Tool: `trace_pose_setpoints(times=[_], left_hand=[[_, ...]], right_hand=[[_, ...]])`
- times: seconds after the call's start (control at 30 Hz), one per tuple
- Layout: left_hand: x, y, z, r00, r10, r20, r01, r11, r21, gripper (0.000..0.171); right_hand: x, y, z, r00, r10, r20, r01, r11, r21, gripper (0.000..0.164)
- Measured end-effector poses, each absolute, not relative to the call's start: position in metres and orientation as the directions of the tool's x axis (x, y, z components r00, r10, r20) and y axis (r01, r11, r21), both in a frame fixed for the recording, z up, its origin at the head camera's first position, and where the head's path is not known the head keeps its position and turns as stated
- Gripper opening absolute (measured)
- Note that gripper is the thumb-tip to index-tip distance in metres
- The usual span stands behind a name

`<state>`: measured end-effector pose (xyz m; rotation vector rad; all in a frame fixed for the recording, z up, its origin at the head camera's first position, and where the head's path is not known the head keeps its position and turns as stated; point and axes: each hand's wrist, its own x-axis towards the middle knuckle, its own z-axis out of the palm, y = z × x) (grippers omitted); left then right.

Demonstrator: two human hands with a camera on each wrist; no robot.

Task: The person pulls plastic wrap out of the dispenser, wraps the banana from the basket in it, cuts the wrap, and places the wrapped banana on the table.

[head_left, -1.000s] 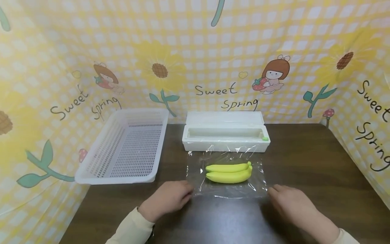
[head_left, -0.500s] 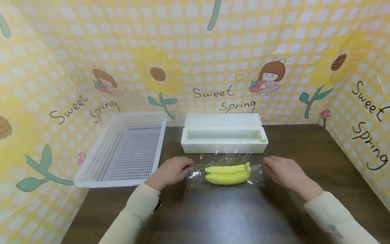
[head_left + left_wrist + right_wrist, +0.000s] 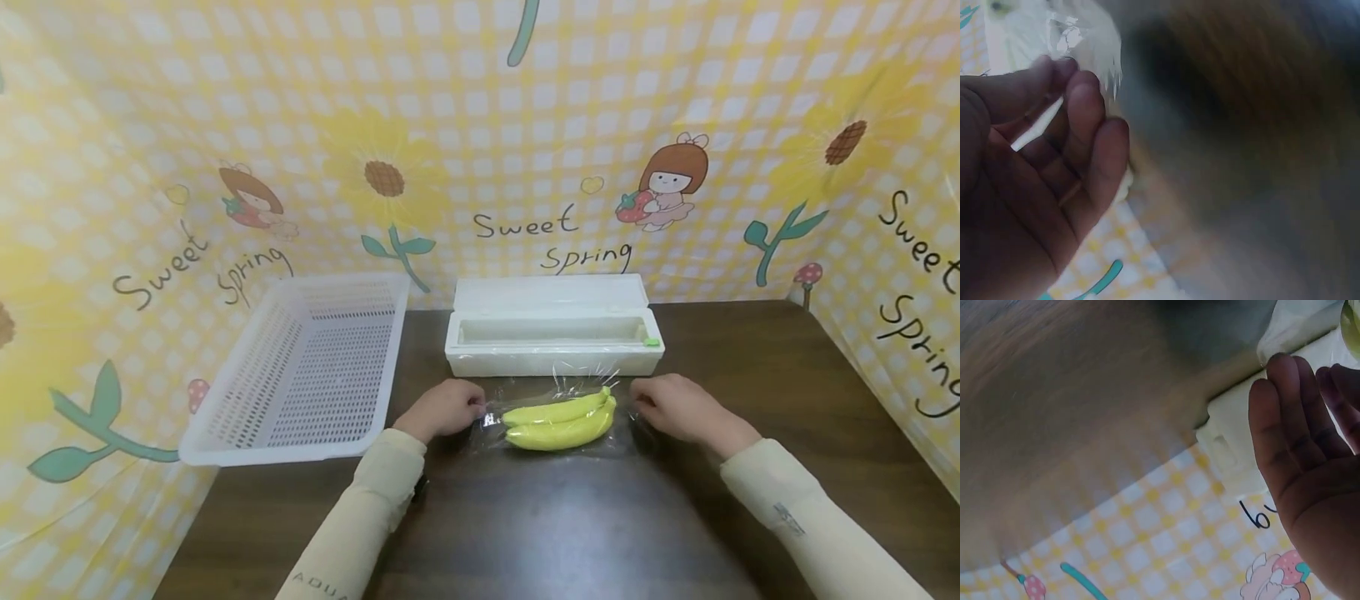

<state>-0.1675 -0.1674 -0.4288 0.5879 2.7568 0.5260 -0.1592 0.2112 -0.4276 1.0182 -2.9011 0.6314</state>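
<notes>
Yellow bananas point(image 3: 560, 434) are lying on the bench point(image 3: 562, 533), just on the near side of the open white box point(image 3: 555, 362), with clear film point(image 3: 488, 418) glinting around them. The left hand point(image 3: 446, 407) is pinching the film's left side between thumb and finger; the right hand point(image 3: 678, 408) seems to be pinching the opposite side, presumably so it isn't bunching up. Both forearms point(image 3: 345, 525) are pointing forward and slanting inward, fingers bent. Farther left, a white basket point(image 3: 392, 367) is sitting aside, probably leaving the arms room.
</notes>
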Motion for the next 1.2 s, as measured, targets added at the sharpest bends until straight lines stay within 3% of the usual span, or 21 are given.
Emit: trace_pose_setpoints(times=[0.27,0.47,0.77,1.2], left_hand=[[-0.169,-0.156,-0.435,-0.878,0.382,-0.286,0.279,0.897,0.342,0.028],[-0.166,-0.149,-0.433,-0.879,0.338,-0.336,0.238,0.922,0.304,0.025],[-0.16,-0.156,-0.43,-0.884,0.384,-0.267,0.237,0.86,0.452,0.026],[-0.146,-0.166,-0.429,-0.936,0.294,-0.195,0.146,0.826,0.544,0.003]], right_hand=[[-0.165,0.206,-0.433,-0.775,-0.628,0.061,-0.591,0.689,-0.418,0.028],[-0.163,0.201,-0.433,-0.767,-0.641,0.03,-0.589,0.684,-0.43,0.03],[-0.16,0.205,-0.439,-0.796,-0.603,0.055,-0.554,0.689,-0.468,0.017],[-0.159,0.217,-0.438,-0.865,-0.502,-0.019,-0.392,0.698,-0.599,0.006]])
